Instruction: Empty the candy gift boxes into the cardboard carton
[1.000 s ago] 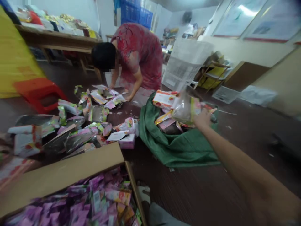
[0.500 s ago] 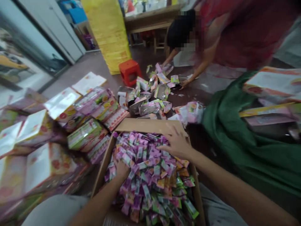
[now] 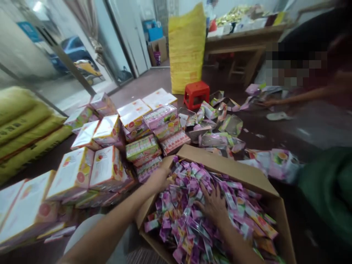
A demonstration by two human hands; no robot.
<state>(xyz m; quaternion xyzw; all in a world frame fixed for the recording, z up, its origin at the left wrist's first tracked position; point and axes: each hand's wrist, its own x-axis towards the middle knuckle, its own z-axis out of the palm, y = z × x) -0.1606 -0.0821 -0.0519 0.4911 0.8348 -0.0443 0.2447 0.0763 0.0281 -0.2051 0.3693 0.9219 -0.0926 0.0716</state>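
An open cardboard box (image 3: 225, 164) stands in front of me, heaped with small purple, green and orange packets (image 3: 192, 212). My right hand (image 3: 214, 203) lies on the packets near the middle, palm down with its fingers spread. At the box's upper left corner is my left hand (image 3: 163, 178), blurred, its fingers over the rim and the edge of the heap. Whether it holds anything cannot be made out.
Stacked printed cartons (image 3: 106, 168) fill the left side. Torn packaging (image 3: 228, 126) lies behind the box, near a red stool (image 3: 196, 94) and a yellow sack stack (image 3: 187, 51). A person's hand (image 3: 268, 103) reaches to scraps at right; green cloth (image 3: 327, 187) is nearer.
The view has turned left, showing more cartons and yellow sacks. My right hand has come down from the box's far edge onto the packets. My left hand has moved from the packets to the upper left corner.
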